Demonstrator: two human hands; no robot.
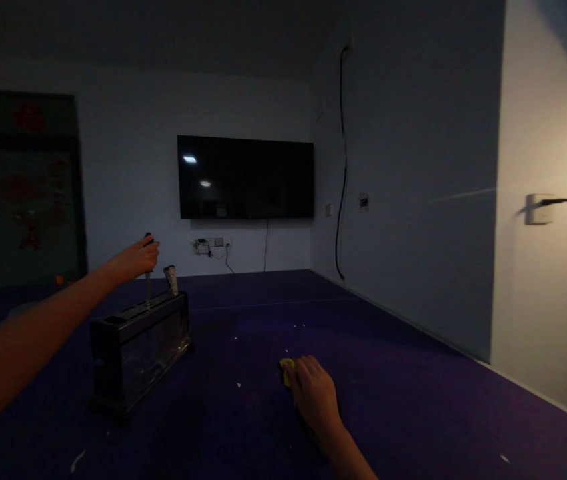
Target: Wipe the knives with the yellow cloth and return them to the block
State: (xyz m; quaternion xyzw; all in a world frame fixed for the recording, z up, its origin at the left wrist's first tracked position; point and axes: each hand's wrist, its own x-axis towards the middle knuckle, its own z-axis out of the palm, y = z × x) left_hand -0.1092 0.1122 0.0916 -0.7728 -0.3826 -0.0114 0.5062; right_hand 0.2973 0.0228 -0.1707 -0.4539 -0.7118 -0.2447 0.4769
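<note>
My left hand (139,259) is stretched out at the left, its fingers closed round the dark handle of a thin-bladed knife (148,288). The blade points down into the slotted top of a black knife holder (156,347) with a see-through side. A speckled handle (171,280) sticks up from the same holder, near its far end. On the purple tabletop (243,427), right of the holder, rests my right hand (314,390). It is closed round a small yellow-and-black object (288,371), mostly covered by the fingers; its kind cannot be made out.
Small white scraps (238,385) lie scattered over the tabletop. A wall borders it on the right, with a hanging black cable (342,167) and a plugged socket (538,209). Beyond the far edge, a television (246,178) hangs above several sockets. A dark door (23,193) is at far left.
</note>
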